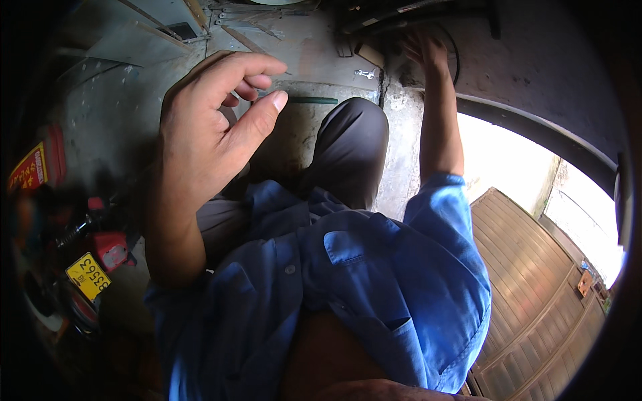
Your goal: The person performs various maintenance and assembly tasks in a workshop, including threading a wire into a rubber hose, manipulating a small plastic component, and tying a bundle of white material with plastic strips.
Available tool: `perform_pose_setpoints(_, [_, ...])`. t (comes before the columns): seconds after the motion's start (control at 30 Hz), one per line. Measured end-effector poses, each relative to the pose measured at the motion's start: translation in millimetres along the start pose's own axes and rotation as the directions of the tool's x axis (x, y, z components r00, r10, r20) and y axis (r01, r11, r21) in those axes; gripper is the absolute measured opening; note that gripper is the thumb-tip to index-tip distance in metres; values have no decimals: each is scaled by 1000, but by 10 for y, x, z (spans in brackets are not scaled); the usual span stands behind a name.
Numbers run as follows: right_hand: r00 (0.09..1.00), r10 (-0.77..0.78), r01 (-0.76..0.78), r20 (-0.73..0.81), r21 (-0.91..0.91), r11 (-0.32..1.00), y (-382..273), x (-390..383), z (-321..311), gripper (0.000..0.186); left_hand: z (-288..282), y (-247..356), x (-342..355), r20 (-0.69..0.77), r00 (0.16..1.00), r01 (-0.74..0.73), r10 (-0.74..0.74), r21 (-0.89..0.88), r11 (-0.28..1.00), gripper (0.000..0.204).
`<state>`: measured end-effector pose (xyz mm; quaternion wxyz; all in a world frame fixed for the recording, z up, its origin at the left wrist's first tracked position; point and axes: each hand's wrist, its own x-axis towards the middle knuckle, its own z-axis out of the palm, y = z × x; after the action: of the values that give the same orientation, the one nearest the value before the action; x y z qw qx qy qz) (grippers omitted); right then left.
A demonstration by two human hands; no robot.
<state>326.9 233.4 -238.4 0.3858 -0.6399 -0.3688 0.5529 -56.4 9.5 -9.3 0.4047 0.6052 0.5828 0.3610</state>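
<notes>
My left hand (217,120) is raised at the upper left, fingers loosely bent and apart, holding nothing. My right hand (426,52) reaches forward to the top, fingers spread in shadow beside a dark framed object (418,13) with a black cable (457,60); I cannot make out whether they touch it. Left of that hand lie a small tan block (369,55) and small silver wrenches (364,74) on the grey floor (341,80). A green strip (314,101) lies beyond my bent knee (348,140).
A red motorbike (110,250) with a yellow plate stands at the left, below a red and yellow object (33,167). Pale panels (130,40) and thin metal tools (244,40) are at the upper left. A bright doorway and brown slatted metal panel (515,260) are at the right.
</notes>
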Motion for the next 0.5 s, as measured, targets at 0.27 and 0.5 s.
perform_pose_setpoints(0.27, [950, -64, 65, -305, -5, 998, 805, -925, -295, 20, -130, -203, 13, -136, 991, -25, 17, -55, 998, 23])
perform_pose_setpoints(0.5, [963, 12, 12, 268, -87, 996, 607, -1460, 1354, 18, -460, -90, -65, -347, 931, -181, 109, -183, 966, 20])
